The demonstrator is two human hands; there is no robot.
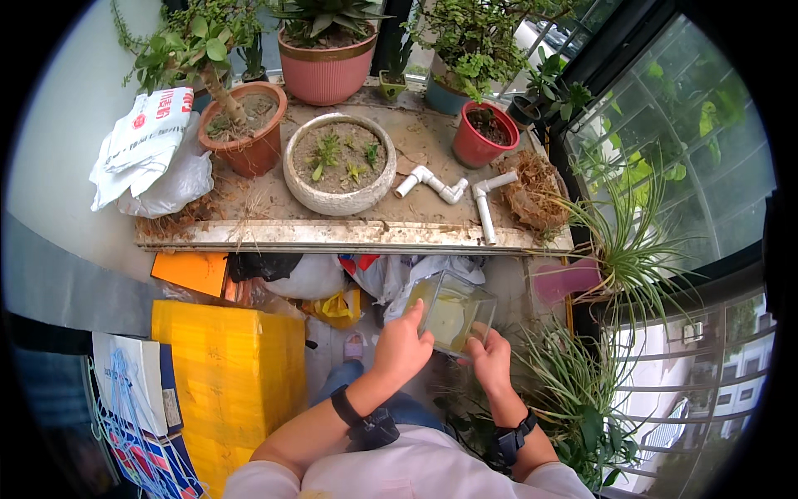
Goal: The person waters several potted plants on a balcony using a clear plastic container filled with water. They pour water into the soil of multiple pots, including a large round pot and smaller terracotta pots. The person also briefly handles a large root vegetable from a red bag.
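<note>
Between my two hands is a clear rectangular container (pixel 450 315), tilted, with a yellowish tint inside; whether that is liquid I cannot tell. My left hand (pixel 405 343) grips its left side, thumb up along the wall. At the lower right corner, my right hand (pixel 489 358) holds it with the thumb on the near edge. The container is in front of my body, below the front edge of the plant shelf (pixel 349 236). On that shelf, beyond my hands, lie white plastic pipe pieces with elbows (pixel 430 183) and a second joined pipe piece (pixel 483 203).
A round whitish planter (pixel 340 203), a terracotta pot (pixel 249 156) and a red pot (pixel 483 146) stand on the shelf. Dry root matter (pixel 533 193) lies at its right end. A yellow taped box (pixel 230 380) is at my left; spider plants (pixel 573 380) crowd the right.
</note>
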